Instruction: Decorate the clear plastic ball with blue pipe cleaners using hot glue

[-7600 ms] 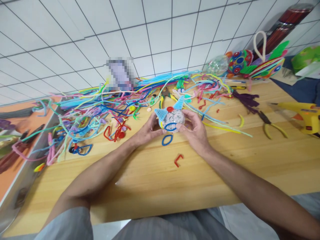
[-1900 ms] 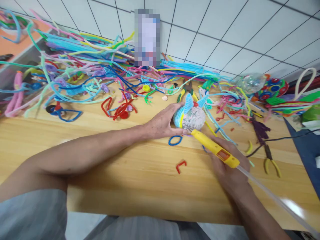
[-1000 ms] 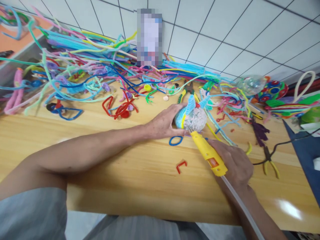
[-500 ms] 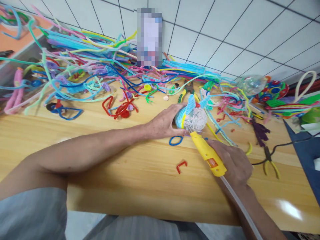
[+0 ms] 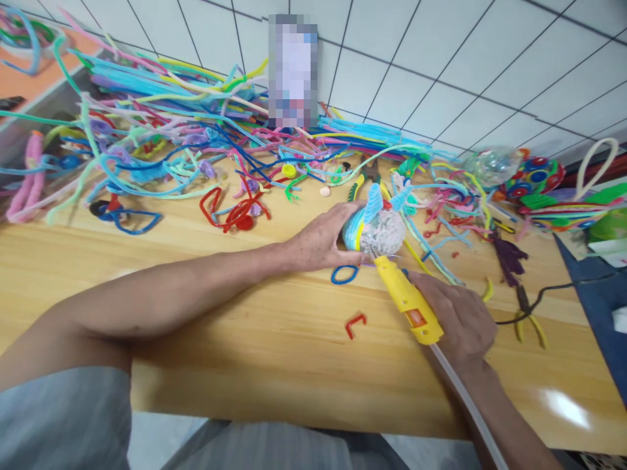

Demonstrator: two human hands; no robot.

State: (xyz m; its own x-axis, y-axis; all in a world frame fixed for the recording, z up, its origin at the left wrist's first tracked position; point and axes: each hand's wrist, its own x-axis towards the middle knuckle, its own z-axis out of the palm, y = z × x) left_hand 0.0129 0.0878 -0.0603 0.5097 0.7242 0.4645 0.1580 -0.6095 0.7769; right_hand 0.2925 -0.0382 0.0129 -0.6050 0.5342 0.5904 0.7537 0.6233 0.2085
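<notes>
My left hand (image 5: 326,238) is closed round the left side of a clear ball (image 5: 389,233), partly covered with light blue and yellow pipe cleaner. Two light blue pieces like ears or fins (image 5: 373,203) stand on its top, with a bit of red between them. In my right hand (image 5: 458,320) is a yellow hot glue gun (image 5: 407,297), a long glue stick trailing from its back end. The gun's nozzle meets the lower front of the ball near the yellow band; whether glue is coming out is too small to tell.
Tangled pipe cleaners (image 5: 181,134) lie along the back wall. A blue loop (image 5: 345,274) and a bent red piece (image 5: 355,325) lie nearer me. Yellow-handled pliers (image 5: 529,320) and a black cord (image 5: 553,284) are at right. Another clear ball (image 5: 494,164) stands behind.
The glue gun and my right hand have shifted very slightly; the nozzle remains at the ball. My left hand and the ball look unmoved.
</notes>
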